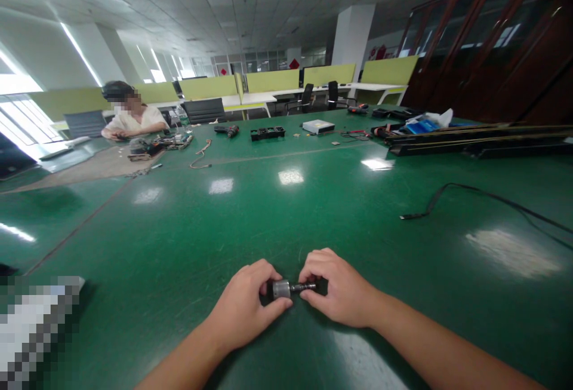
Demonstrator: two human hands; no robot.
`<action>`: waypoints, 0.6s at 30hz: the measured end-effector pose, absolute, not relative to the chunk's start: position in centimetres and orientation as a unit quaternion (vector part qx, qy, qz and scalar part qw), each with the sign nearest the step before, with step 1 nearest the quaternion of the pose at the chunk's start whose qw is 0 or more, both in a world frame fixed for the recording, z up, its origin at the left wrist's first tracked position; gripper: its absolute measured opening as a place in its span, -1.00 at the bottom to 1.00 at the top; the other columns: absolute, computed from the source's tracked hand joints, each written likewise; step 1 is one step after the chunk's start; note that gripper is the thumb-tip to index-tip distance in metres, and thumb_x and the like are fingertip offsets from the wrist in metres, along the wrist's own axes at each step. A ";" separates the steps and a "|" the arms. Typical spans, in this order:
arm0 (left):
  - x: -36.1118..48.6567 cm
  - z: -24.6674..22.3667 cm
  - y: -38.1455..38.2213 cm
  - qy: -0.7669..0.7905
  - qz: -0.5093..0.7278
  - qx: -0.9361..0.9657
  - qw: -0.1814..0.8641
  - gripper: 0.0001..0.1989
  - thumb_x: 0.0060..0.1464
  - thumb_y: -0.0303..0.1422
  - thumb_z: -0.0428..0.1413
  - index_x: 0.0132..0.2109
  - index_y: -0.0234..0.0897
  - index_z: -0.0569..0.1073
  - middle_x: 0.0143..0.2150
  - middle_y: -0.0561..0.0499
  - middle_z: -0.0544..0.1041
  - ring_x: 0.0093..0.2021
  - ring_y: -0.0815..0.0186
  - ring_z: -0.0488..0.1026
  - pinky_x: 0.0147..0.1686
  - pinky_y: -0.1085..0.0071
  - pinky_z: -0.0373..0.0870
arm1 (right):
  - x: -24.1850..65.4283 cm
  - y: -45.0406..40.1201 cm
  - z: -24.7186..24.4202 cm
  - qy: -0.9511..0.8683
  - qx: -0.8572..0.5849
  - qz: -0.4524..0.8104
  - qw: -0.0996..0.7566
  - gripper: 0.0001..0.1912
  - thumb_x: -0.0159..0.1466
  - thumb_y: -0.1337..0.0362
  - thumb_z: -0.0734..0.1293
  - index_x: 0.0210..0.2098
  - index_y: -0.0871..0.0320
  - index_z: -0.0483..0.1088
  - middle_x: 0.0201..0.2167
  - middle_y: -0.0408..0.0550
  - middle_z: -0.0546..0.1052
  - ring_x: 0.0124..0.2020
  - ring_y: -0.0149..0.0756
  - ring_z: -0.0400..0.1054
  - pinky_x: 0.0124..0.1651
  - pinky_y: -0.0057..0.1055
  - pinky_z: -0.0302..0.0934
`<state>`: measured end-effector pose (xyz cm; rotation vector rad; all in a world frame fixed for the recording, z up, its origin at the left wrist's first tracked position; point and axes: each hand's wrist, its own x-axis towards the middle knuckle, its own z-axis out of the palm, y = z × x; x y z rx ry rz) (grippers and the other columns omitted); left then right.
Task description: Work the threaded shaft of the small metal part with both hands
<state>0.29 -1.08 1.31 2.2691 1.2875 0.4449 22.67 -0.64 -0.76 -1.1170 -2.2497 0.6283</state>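
A small metal part with a silver cylinder (282,289) and a thin dark shaft pointing right lies level, low over or on the green table (250,223). My left hand (246,300) is closed round the cylinder, thumb in front and fingers behind. Around the shaft's end, my right hand (338,288) curls its thumb and fingers in a pinch. Both hands are close together near the table's front edge. Whether the part touches the tabletop cannot be made out.
A black cable (447,187) runs across the right side. Along the back are a power drill (227,131), a black frame (267,133), a silver box (318,126) and dark long bars (447,144). A person (134,115) sits at the back left. A blurred object (36,324) is at lower left.
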 end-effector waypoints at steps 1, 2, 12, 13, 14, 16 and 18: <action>0.3 1.3 -1.1 0.471 0.166 0.831 0.247 -0.83 0.05 -0.30 0.23 -0.24 -0.25 0.43 -0.35 0.06 0.40 -0.34 0.28 0.33 -0.31 0.39 0.23 | 22.7 -0.6 -0.7 -0.835 -0.417 0.234 0.273 -0.90 0.10 0.40 0.41 -0.37 0.14 0.43 -0.42 -0.15 0.45 -0.31 -0.30 0.30 -0.17 -0.32 0.06; 0.2 1.3 -1.0 0.471 0.169 0.829 0.249 -0.83 0.05 -0.31 0.24 -0.25 -0.25 0.43 -0.36 0.06 0.39 -0.34 0.29 0.34 -0.32 0.40 0.23 | 22.7 -0.6 -0.7 -0.833 -0.420 0.234 0.274 -0.90 0.10 0.40 0.40 -0.38 0.14 0.43 -0.41 -0.14 0.45 -0.31 -0.30 0.30 -0.17 -0.32 0.06; -0.1 1.1 -0.6 0.463 0.195 0.825 0.258 -0.82 0.01 -0.40 0.27 -0.24 -0.24 0.43 -0.26 0.04 0.44 -0.24 0.26 0.38 -0.23 0.38 0.27 | 22.7 -0.3 -1.0 -0.824 -0.426 0.239 0.287 -0.91 0.12 0.40 0.40 -0.36 0.13 0.45 -0.40 -0.15 0.47 -0.30 -0.31 0.32 -0.17 -0.34 0.07; -0.1 1.1 -0.5 0.459 0.198 0.827 0.258 -0.81 0.01 -0.40 0.27 -0.23 -0.23 0.43 -0.24 0.04 0.45 -0.21 0.25 0.39 -0.20 0.37 0.28 | 22.7 -0.3 -1.0 -0.823 -0.427 0.239 0.289 -0.91 0.12 0.40 0.40 -0.36 0.13 0.45 -0.40 -0.15 0.47 -0.30 -0.31 0.32 -0.17 -0.34 0.07; -0.1 1.1 -0.5 0.457 0.199 0.827 0.259 -0.81 0.02 -0.41 0.27 -0.22 -0.23 0.42 -0.22 0.03 0.45 -0.19 0.24 0.39 -0.18 0.36 0.29 | 22.7 -0.2 -1.0 -0.822 -0.428 0.240 0.290 -0.91 0.12 0.40 0.40 -0.37 0.13 0.45 -0.41 -0.15 0.47 -0.30 -0.31 0.32 -0.17 -0.34 0.07; -0.1 1.1 -0.5 0.457 0.202 0.827 0.259 -0.82 0.03 -0.43 0.26 -0.21 -0.22 0.42 -0.21 0.03 0.45 -0.17 0.23 0.39 -0.16 0.35 0.29 | 22.7 -0.1 -1.1 -0.820 -0.429 0.243 0.290 -0.91 0.11 0.41 0.40 -0.38 0.13 0.45 -0.41 -0.16 0.47 -0.32 -0.32 0.32 -0.18 -0.35 0.07; -0.1 1.1 -0.5 0.463 0.203 0.824 0.256 -0.81 0.03 -0.45 0.25 -0.21 -0.22 0.41 -0.21 0.04 0.46 -0.17 0.23 0.39 -0.15 0.34 0.29 | 22.7 -0.1 -1.2 -0.816 -0.433 0.247 0.291 -0.91 0.10 0.41 0.40 -0.39 0.13 0.45 -0.42 -0.16 0.47 -0.33 -0.33 0.32 -0.19 -0.35 0.08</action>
